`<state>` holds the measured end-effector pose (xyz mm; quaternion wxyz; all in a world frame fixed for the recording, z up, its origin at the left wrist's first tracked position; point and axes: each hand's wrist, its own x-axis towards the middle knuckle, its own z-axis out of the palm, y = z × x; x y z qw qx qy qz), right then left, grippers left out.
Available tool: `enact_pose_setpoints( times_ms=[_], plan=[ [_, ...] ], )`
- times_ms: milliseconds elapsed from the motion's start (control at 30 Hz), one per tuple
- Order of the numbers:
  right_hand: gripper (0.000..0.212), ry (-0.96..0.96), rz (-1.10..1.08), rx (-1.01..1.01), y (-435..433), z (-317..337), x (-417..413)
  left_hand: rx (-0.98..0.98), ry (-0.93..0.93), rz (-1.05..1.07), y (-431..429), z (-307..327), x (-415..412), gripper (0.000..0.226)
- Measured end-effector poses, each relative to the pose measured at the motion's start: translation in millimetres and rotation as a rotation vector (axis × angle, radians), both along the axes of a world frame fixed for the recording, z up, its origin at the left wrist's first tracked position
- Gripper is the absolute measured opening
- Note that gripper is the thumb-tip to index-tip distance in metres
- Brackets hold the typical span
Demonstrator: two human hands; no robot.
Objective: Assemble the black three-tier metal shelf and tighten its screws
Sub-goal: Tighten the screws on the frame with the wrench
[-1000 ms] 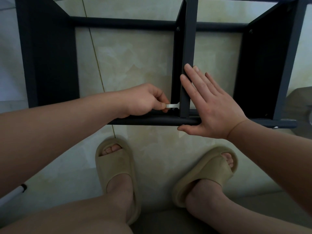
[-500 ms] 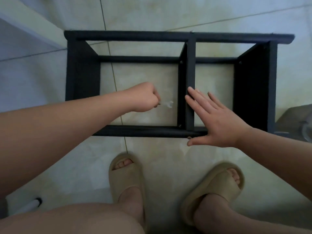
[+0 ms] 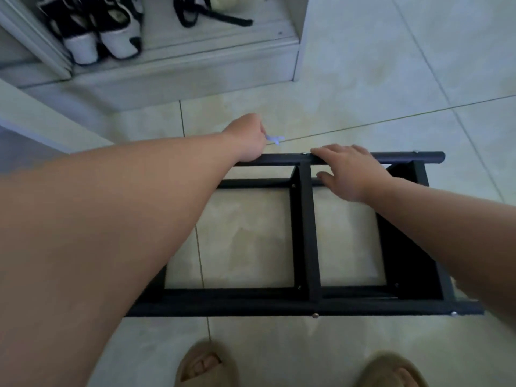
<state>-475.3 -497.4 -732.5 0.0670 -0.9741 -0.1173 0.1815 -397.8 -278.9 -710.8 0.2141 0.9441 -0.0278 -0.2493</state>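
Pale tiled floor (image 3: 363, 65) across the whole view. At top left, a grey cabinet (image 3: 195, 76), open at the front, with black-and-white shoes (image 3: 117, 37) on its bottom board. Nearer, lying on the floor, the black shelf (image 3: 310, 233): two long rails from left to right, one far and one near, joined by a middle crossbar and a solid panel at the right end; left end hidden behind the left forearm. Both arms stretched out over the frame. Right hand (image 3: 349, 171) resting on the far rail just right of the crossbar, fingers laid fairly straight across the top, thumb spread apart below, gripping nothing. Left hand (image 3: 248, 138) clenched in a fist just beyond the far rail, left of the crossbar, grasping a small pale tool (image 3: 275, 138), blurred, with the tip poking out to the right above the floor. At the bottom edge, two beige slippers (image 3: 206, 364) on the feet. Smallest of all, silver screws (image 3: 315, 315) in the rails: two along the near one, two on the far one.
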Motion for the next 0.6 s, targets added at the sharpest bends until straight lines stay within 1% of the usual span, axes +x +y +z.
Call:
enact_pose_setpoints(
  times_ms=[67, 133, 167, 233, 367, 533, 600],
  plan=[
    [0.047, 0.008, -0.003, -0.055, 4.9, -6.9, 8.5, 0.108, 0.033, -0.021, -3.4, -13.6, -1.7, 0.025],
    [0.036, -0.032, -0.001, -0.109, 6.2, -9.1, 13.9, 0.182, 0.05, -0.012, -5.0, -23.7, -7.5, 0.031],
    [0.031, -0.049, 0.002, -0.131, 6.2, -8.3, 15.3, 0.196, 0.051, -0.009, -5.1, -26.0, -9.3, 0.033],
    [0.027, -0.069, 0.008, -0.147, 6.9, -4.3, 13.2, 0.179, 0.055, -0.015, -2.8, -26.7, -9.9, 0.031],
    [0.025, -0.147, -0.001, -0.129, 9.5, 17.0, -2.7, 0.087, 0.029, -0.004, 7.0, -9.2, -12.3, 0.017],
    [0.028, -0.241, 0.001, -0.094, 8.4, 64.9, -36.6, 0.077, -0.022, -0.056, 13.0, 41.6, -36.6, 0.01],
    [0.031, -0.25, 0.011, -0.078, 8.4, 85.6, -56.1, 0.071, -0.045, -0.055, 14.9, 63.7, -55.4, 0.007]
  ],
)
